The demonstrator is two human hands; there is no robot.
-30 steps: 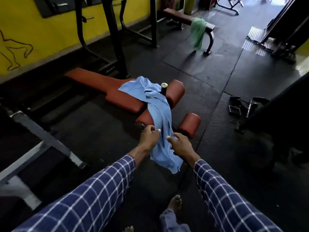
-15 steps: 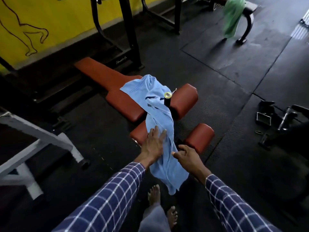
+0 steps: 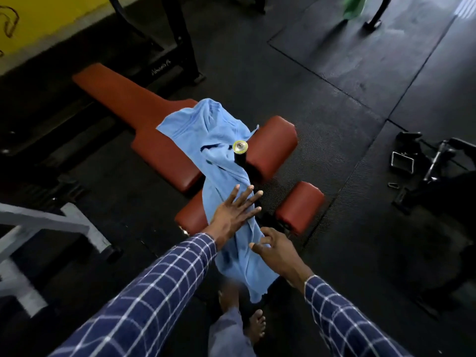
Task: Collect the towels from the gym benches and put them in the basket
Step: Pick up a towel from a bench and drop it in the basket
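A light blue towel (image 3: 221,155) is draped over a low red-brown bench (image 3: 144,117) and hangs down off its near end past a black post (image 3: 240,153). My left hand (image 3: 233,215) lies flat with fingers spread on the towel where it crosses the lower pad. My right hand (image 3: 275,249) is beside the hanging part, fingers loosely bent and touching the towel's edge, holding nothing that I can see. A green towel (image 3: 351,7) hangs from another bench at the top right, blurred. No basket is in view.
Red roller pads (image 3: 300,206) stick out to the right of the bench. A black machine frame (image 3: 180,39) stands behind it, a white frame (image 3: 46,225) at the left. Metal handles and attachments (image 3: 422,161) lie on the black mat at right. My bare feet (image 3: 257,325) are below.
The camera has tilted down and come closer to the bench. My left hand slid up the towel and spread flat. My right hand let its pinch loosen beside the hanging end.
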